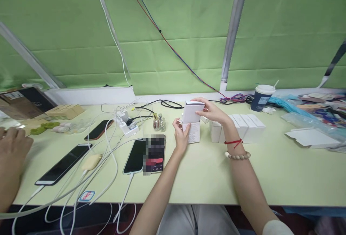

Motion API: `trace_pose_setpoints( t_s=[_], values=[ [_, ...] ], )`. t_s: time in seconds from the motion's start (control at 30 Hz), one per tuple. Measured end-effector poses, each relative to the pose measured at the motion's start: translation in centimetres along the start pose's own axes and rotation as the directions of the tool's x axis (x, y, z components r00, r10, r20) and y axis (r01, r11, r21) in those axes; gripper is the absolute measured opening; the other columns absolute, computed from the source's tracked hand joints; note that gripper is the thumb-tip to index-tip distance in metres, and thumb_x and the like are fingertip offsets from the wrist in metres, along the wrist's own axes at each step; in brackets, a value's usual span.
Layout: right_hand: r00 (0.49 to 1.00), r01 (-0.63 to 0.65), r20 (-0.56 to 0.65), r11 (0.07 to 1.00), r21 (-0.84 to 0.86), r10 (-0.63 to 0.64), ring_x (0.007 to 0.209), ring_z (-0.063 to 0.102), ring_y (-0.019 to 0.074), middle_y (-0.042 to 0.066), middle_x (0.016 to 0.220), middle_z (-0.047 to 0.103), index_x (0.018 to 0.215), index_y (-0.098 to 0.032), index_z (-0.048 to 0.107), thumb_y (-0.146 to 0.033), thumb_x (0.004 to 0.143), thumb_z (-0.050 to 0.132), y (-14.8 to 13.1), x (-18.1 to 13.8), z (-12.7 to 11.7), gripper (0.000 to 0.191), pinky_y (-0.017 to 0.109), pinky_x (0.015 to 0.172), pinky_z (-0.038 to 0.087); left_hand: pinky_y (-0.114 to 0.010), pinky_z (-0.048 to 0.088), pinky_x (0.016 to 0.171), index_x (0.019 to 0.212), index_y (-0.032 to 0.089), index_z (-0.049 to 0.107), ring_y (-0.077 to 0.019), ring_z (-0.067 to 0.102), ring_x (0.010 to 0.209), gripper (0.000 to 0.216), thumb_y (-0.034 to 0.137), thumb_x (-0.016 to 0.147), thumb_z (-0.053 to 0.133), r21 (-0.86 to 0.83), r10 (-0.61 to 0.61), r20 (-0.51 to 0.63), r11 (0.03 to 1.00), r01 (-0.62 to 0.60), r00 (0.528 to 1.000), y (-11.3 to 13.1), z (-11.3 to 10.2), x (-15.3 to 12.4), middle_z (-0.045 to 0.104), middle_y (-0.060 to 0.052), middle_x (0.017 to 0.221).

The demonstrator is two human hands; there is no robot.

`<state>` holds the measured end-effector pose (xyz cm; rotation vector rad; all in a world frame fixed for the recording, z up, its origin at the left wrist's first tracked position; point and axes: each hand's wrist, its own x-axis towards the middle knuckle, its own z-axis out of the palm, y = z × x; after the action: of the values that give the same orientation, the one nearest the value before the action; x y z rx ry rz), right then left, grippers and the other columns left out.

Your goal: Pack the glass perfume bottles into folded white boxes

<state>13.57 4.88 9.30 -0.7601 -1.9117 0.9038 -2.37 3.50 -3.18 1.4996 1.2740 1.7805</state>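
Observation:
My left hand (181, 134) is closed round the lower part of a small white box (194, 133), which has fine print on its face. Above it, my right hand (211, 110) grips a plain white box lid (191, 114) between thumb and fingers. The lid sits right over the printed part, slightly tilted; I cannot tell how far the two overlap. Beside my right wrist stands a row of several similar white boxes (250, 128), partly hidden by the forearm. Two small glass bottles (159, 122) stand left of my left hand.
Several phones, one a black phone (135, 155), lie at left among white charging cables (108, 163) and a power strip (128, 127). Another person's hand (14, 148) rests at far left. A lidded paper cup (261, 98) and plastic packaging (305, 119) are at right.

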Motion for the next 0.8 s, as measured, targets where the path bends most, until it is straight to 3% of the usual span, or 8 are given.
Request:
trace_pose_setpoints(
  t_s=[0.27,0.4,0.5,0.57,0.8],
  values=[
    [0.991,-0.056,0.115,0.987,-0.153,0.074,0.094,0.056,0.0194,0.005,0.113,0.059,0.116,-0.022,0.056,-0.026,0.073,0.061,0.2,0.0,0.4,0.043,0.033,0.078,0.046,-0.027,0.045,0.069,0.122,0.023,0.041,-0.0161,0.057,0.083,0.051,0.045,0.079,0.057,0.155,0.043,0.049,0.987,-0.050,0.998,0.1,-0.5,0.0,0.058,-0.006,0.102],
    [1.000,-0.023,-0.013,0.976,-0.215,0.020,0.089,0.055,0.0185,0.006,0.101,0.060,0.104,-0.021,0.065,-0.041,0.082,0.055,0.5,0.5,0.9,0.032,0.035,0.082,0.044,-0.027,0.045,0.070,0.123,0.022,0.041,-0.0166,0.058,0.085,0.050,0.046,0.081,0.055,0.167,0.047,0.050,0.984,-0.055,0.998,0.1,-0.5,0.0,0.058,-0.007,0.105],
    [0.984,-0.005,-0.175,0.967,-0.255,-0.041,0.085,0.054,0.0183,0.007,0.090,0.057,0.089,-0.020,0.071,-0.043,0.082,0.055,0.5,0.8,1.0,0.029,0.033,0.080,0.044,-0.028,0.045,0.070,0.124,0.021,0.041,-0.0170,0.058,0.084,0.051,0.045,0.081,0.055,0.203,0.065,0.047,0.977,-0.073,0.997,0.1,-0.5,0.0,0.059,-0.007,0.104],
    [0.973,0.005,-0.218,0.960,-0.281,-0.069,0.079,0.054,0.0172,0.005,0.083,0.057,0.082,-0.020,0.072,-0.041,0.080,0.058,0.5,0.9,0.9,0.026,0.030,0.074,0.044,-0.029,0.045,0.071,0.125,0.021,0.040,-0.0174,0.059,0.084,0.052,0.045,0.081,0.055,0.237,0.067,0.055,0.968,-0.078,0.996,0.1,-0.6,-0.1,0.059,-0.007,0.104],
    [0.995,-0.069,-0.089,0.939,-0.338,0.042,0.066,0.056,0.0139,0.004,0.074,0.067,0.076,-0.014,0.071,-0.034,0.072,0.067,1.3,0.8,0.5,0.021,0.023,0.058,0.040,-0.031,0.046,0.081,0.127,0.022,0.036,-0.0197,0.058,0.101,0.053,0.046,0.083,0.051,0.273,0.094,0.110,0.954,-0.121,0.989,-0.3,-0.6,-0.1,0.052,-0.010,0.125]
  ],
)
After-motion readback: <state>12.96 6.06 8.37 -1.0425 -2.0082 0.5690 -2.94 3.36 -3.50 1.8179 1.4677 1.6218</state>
